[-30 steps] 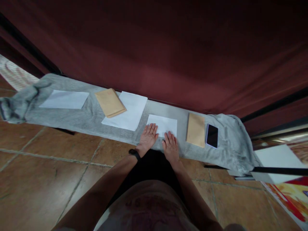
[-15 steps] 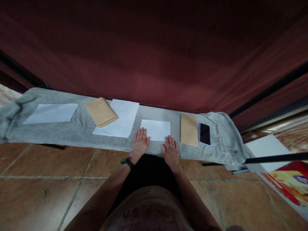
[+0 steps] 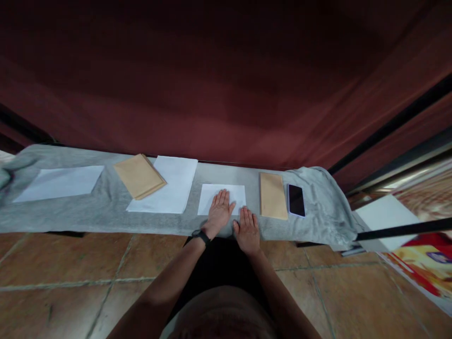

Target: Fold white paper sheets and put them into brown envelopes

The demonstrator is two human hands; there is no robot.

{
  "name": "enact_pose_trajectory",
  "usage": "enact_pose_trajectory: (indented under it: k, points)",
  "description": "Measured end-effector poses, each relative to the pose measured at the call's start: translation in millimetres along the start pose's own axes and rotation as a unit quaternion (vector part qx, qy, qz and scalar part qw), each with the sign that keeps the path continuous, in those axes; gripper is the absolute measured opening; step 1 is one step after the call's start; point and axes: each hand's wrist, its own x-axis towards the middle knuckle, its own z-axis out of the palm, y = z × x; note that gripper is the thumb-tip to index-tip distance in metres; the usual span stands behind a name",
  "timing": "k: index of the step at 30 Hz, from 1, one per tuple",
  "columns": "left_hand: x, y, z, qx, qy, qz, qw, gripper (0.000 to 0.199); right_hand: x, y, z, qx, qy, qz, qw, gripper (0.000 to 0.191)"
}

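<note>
While white paper lies under the flat left hand, the flat right hand meets its corner.

Slim lanes either side of the small white rectangular paper sheet; dark red fabric backdrop blocks the far side.
Left hand and right hand block its near edge. Right lane ends at the flat tan rectangular paper packet; black-screened phone just beyond, tight gap. Left lane ends at the large white paper sheets.
</note>
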Motion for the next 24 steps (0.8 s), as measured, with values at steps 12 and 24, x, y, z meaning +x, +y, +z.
enact_pose_trajectory:
  k: [12, 24]
  points:
    - [11, -54, -0.1, 0.009, 0.056, -0.076, 0.996, 0.064, 0, -2, 4, 0.011, 0.011, 0.008, 1.0, 0.06]
    - [-41, -71, -7.6, -0.019, 0.133, -0.137, 0.981, 0.059, -1, -1, 5, 0.018, 0.014, 0.008, 1.0, 0.059]
